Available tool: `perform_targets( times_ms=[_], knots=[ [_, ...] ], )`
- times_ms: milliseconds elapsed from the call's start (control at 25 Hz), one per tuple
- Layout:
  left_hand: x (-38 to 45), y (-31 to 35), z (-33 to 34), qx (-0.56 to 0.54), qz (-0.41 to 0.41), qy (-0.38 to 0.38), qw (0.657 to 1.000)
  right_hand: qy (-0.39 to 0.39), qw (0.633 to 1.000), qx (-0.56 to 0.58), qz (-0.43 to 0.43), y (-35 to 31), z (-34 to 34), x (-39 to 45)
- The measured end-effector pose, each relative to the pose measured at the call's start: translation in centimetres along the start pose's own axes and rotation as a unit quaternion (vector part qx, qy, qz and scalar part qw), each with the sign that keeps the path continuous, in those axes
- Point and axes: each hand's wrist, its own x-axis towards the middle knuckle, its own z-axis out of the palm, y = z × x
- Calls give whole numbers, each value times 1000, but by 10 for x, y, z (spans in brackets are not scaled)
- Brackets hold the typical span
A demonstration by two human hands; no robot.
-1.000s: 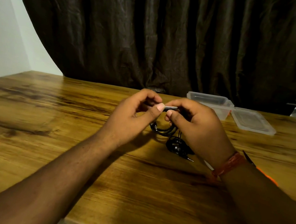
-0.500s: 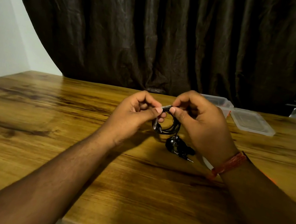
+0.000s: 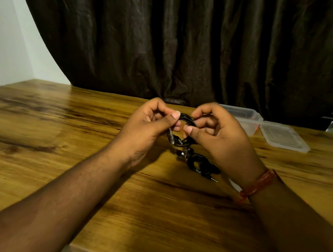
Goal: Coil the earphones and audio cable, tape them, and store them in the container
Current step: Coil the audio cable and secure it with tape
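The left hand (image 3: 146, 127) and the right hand (image 3: 219, 137) meet above the middle of a wooden table (image 3: 52, 153), each pinching one side of a small coil of black cable (image 3: 185, 121) — thumb and fingertips pressed onto the loops, the other fingers curled in. A short strip of what looks like clear tape (image 3: 171, 136) hangs from the left thumb along the coil's near side. Just below the hands, a second dark bundle of cable (image 3: 196, 163) lies on the table, a metal plug tip (image 3: 214, 179) poking out toward the right wrist, which wears an orange thread band (image 3: 259, 183). Farther back on the right, an open clear plastic container (image 3: 245, 115) sits with its lid (image 3: 282, 137) beside it — both in front of a dark curtain (image 3: 193, 44).
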Motion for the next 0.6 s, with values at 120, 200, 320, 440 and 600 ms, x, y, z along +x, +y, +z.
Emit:
perform_targets(
  times_ms=[120,200,320,440,600],
  knots=[
    [0,2,-1,-59,-36,2,998,39,999,-1,-14,0,0,0],
    [0,2,-2,-35,-48,-19,998,59,998,-14,-22,-3,-1,0],
    [0,2,-3,67,-9,-30,997,50,998,-39,-16,-6,-4,0],
    [-2,3,-5,175,47,-59,982,2,997,-77,-16,-8,-6,-1],
    [-4,1,-3,233,57,-84,967,-9,995,-93,-17,-6,-5,-1]
  ],
)
